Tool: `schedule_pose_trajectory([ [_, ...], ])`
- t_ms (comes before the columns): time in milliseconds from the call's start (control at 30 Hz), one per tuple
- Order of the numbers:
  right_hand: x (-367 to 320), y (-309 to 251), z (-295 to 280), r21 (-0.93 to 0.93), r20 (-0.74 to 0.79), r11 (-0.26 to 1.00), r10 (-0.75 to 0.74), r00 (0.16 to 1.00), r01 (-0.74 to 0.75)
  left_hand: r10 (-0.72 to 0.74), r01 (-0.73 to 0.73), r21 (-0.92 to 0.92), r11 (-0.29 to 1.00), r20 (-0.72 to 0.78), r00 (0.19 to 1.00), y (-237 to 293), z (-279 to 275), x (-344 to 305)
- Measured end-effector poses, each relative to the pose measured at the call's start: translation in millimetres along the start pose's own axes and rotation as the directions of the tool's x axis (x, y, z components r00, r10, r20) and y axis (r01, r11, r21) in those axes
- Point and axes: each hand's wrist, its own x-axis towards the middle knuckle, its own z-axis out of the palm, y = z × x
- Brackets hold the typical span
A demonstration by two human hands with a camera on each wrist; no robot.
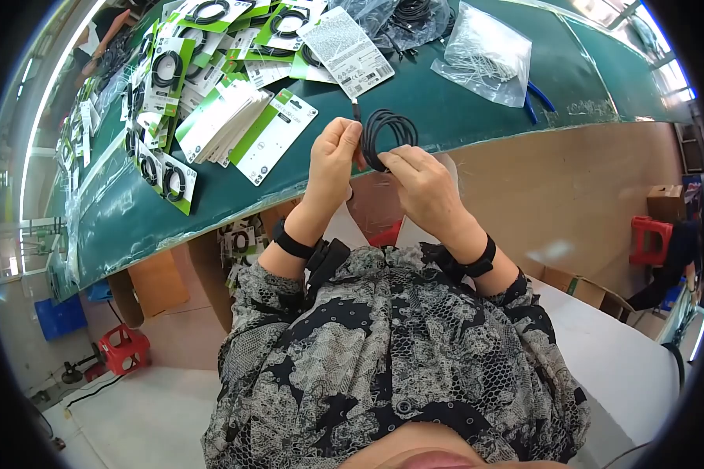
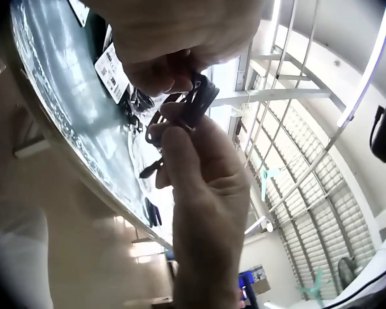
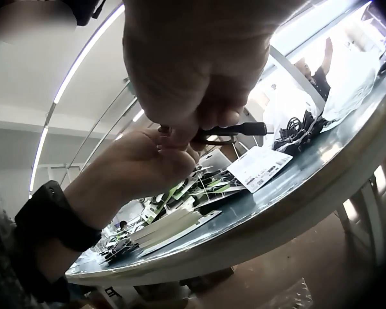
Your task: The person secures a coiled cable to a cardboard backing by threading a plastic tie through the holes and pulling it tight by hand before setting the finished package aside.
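Observation:
A coiled black cable (image 1: pixel 391 133) is held up between both hands, close over the table's front edge. My left hand (image 1: pixel 334 160) pinches it at the coil's left side, with a black plug end (image 1: pixel 356 111) sticking up above the thumb. My right hand (image 1: pixel 429 187) grips the lower right of the coil between thumb and fingers. From the right wrist, the dark connector (image 3: pixel 251 129) juts out beyond the fingers. In the left wrist view the bundled cable (image 2: pixel 199 100) sits between the two hands, with much of it hidden by fingers.
The green table (image 1: pixel 399 82) bears a pile of carded cables (image 1: pixel 168 70), a stack of white-and-green cards (image 1: pixel 223 121) and a white printed card (image 1: pixel 348 55). A clear bag of white ties (image 1: pixel 485 59) and a blue-handled tool (image 1: pixel 540 102) lie right.

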Motion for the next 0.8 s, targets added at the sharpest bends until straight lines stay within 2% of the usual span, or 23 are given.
schedule_pose_trajectory([
  [33,1,3,0,0.037,0.023,0.999,-0.024,0.999,0.023,-0.002,0.002,-0.001,1.0,-0.001,1.0,1,0,0],
  [133,2,14,1,0.112,0.068,0.992,-0.073,0.995,0.065,-0.171,0.199,-0.284,0.938,0.118,0.978,6,-4,1],
  [233,3,26,1,0.263,0.161,0.964,-0.089,0.983,0.044,-0.149,0.206,-0.33,0.921,0.192,0.97,-1,-11,9],
  [267,4,25,1,0.261,0.161,0.964,-0.09,0.983,0.046,-0.134,0.211,-0.351,0.912,0.23,0.964,-2,-12,11],
  [300,3,22,2,0.35,0.199,0.936,-0.042,0.979,-0.031,-0.133,0.211,-0.352,0.912,0.233,0.963,0,-11,13],
  [367,4,17,3,0.505,0.288,0.843,0.04,0.957,-0.188,-0.106,0.119,-0.054,0.991,0.208,0.972,11,-7,16],
  [400,4,19,7,0.501,0.291,0.845,0.039,0.956,-0.186,-0.087,0.069,0.096,0.993,0.196,0.977,13,-6,18],
  [433,-1,25,15,0.656,0.264,0.701,0.131,0.956,-0.278,-0.084,0.068,0.088,0.994,0.194,0.977,13,-6,19],
  [500,-3,30,23,0.878,0.266,0.308,0.322,0.909,-0.366,0.157,-0.16,0.139,0.977,0.036,0.987,12,-8,20],
  [533,-4,35,22,0.875,0.27,0.311,0.322,0.907,-0.371,0.276,-0.265,0.18,0.947,-0.039,0.96,11,-9,20],
  [567,-4,40,22,0.923,0.261,0.201,0.306,0.916,-0.33,0.275,-0.263,0.176,0.949,-0.042,0.961,10,-12,17],
  [633,-1,44,20,0.973,0.225,-0.026,0.278,0.934,-0.227,0.013,-0.031,0.209,0.978,0.083,0.996,7,-19,3],
  [667,1,44,19,0.973,0.226,-0.021,0.275,0.935,-0.229,-0.118,0.083,0.233,0.969,0.139,0.983,6,-21,-3],
  [700,2,42,17,0.971,0.237,-0.019,0.234,0.943,-0.239,-0.112,0.079,0.226,0.971,0.137,0.984,5,-20,-8],
  [800,2,38,12,0.963,0.266,-0.006,0.149,0.952,-0.269,-0.03,-0.054,0.284,0.957,0.283,0.959,3,-15,-21],
])
